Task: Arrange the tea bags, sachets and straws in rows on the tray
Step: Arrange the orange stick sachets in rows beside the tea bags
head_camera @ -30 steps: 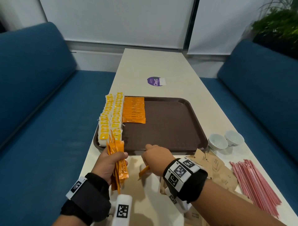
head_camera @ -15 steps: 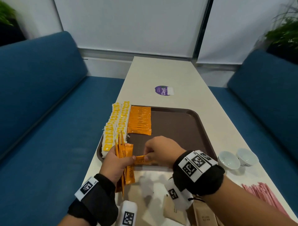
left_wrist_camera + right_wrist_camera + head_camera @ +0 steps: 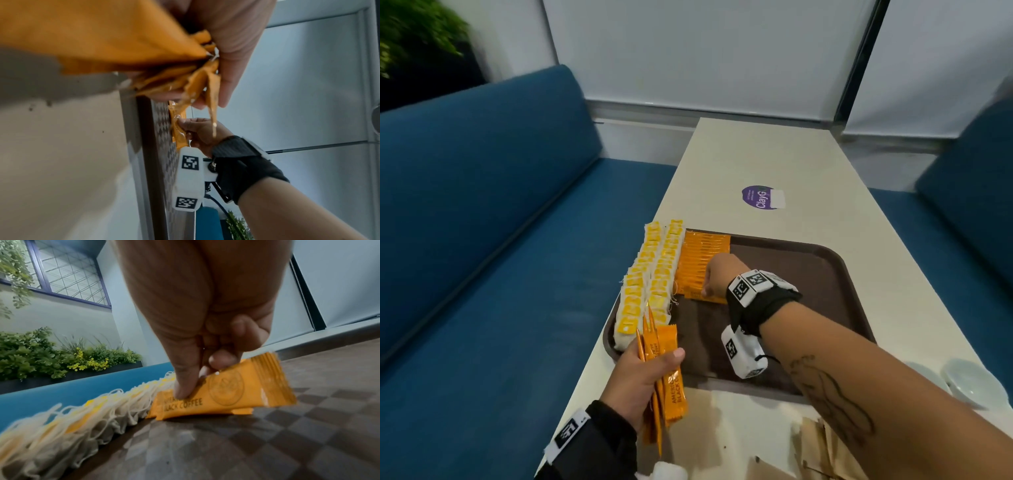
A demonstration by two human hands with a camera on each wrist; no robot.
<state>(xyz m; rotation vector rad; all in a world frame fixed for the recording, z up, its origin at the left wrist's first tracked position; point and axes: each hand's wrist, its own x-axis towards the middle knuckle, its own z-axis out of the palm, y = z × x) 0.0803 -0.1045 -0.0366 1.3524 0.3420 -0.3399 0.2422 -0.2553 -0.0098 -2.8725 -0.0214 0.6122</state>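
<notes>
Pinching "BLACK COFFEE" sachet point(image 3: 222, 394), right hand point(image 3: 205, 318) over tray point(image 3: 287, 443).

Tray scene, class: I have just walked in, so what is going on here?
A person is laying out drink supplies on a brown tray. The right hand pinches one orange coffee sachet and sets it at the near end of the sachet row, beside two rows of tea bags along the tray's left edge. The left hand grips a bunch of sachets waiting their turn. Brown paper packets and two small white cups are on the table, off the tray.
</notes>
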